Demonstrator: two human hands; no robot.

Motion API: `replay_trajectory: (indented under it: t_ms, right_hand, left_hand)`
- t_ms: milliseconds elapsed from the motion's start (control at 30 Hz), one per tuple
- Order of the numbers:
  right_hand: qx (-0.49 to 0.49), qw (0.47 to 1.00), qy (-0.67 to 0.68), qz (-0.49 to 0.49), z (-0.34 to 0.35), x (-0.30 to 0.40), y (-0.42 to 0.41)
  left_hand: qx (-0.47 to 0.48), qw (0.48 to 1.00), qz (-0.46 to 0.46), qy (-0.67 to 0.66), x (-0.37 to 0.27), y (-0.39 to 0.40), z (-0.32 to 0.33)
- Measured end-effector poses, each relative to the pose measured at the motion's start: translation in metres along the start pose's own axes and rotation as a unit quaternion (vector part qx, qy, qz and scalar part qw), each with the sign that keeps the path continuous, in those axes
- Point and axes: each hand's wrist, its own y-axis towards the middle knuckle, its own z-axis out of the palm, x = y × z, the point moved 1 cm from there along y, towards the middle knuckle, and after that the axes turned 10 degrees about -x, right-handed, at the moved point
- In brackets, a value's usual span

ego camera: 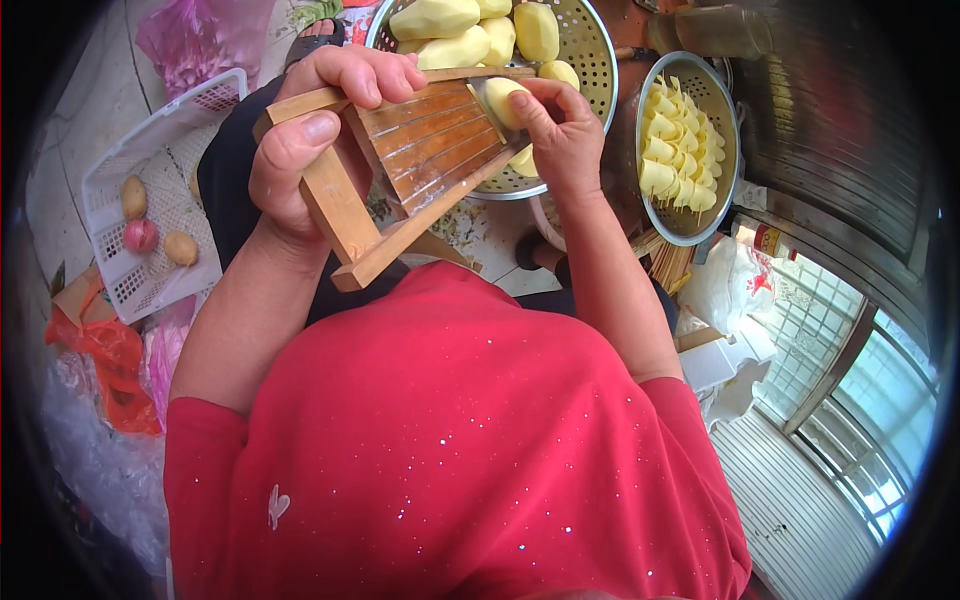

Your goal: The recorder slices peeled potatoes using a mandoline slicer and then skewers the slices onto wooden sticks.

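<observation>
My left hand (307, 142) grips the handle end of a wooden mandoline slicer (435, 139), which is tilted over a metal colander. My right hand (562, 135) holds a peeled potato (502, 103) against the slicer's board, close to its blade. Behind and under the slicer, the large perforated metal colander (596, 75) holds several peeled potatoes (454, 46). To the right stands a smaller metal colander (729, 150) with thin potato slices (679, 150) threaded on wooden skewers, whose tips stick out at the lower edge.
A white plastic basket (112, 195) at left holds unpeeled potatoes (181, 248) and a reddish round item (140, 236). Pink (202, 45) and red plastic bags (120, 375) lie near it. Wooden skewers (667, 262), a white bag (724, 285) and a jar (765, 238) are at right.
</observation>
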Motion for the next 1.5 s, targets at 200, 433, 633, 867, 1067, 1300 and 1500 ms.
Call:
replay_trajectory:
  t_ms: [200,433,633,867,1067,1300,1500]
  right_hand:
    - [0.020,0.999,0.014,-0.032,0.006,0.023,-0.016]
    - [-0.023,0.998,-0.021,0.050,-0.003,-0.011,0.006]
    - [0.060,0.987,-0.075,-0.126,0.009,0.051,-0.027]
    - [-0.043,0.996,-0.055,0.051,-0.005,-0.022,0.003]
    - [0.052,0.986,-0.042,-0.153,0.014,0.064,-0.036]
    - [-0.053,0.995,-0.079,0.032,0.000,-0.019,0.006]
    - [0.030,0.978,-0.048,-0.201,0.016,0.070,-0.039]
  left_hand:
    - [-0.012,1.000,-0.008,-0.004,0.000,-0.002,0.001]
    - [0.004,1.000,0.001,0.007,0.001,-0.001,0.003]
    - [-0.017,1.000,-0.006,-0.008,0.000,-0.006,-0.003]
    - [0.008,1.000,-0.003,0.006,0.001,-0.002,0.002]
    - [-0.012,1.000,-0.002,-0.001,-0.001,-0.008,-0.003]
    - [0.002,1.000,-0.005,0.000,0.001,-0.003,0.001]
    - [-0.008,1.000,0.011,0.009,0.000,-0.007,-0.003]
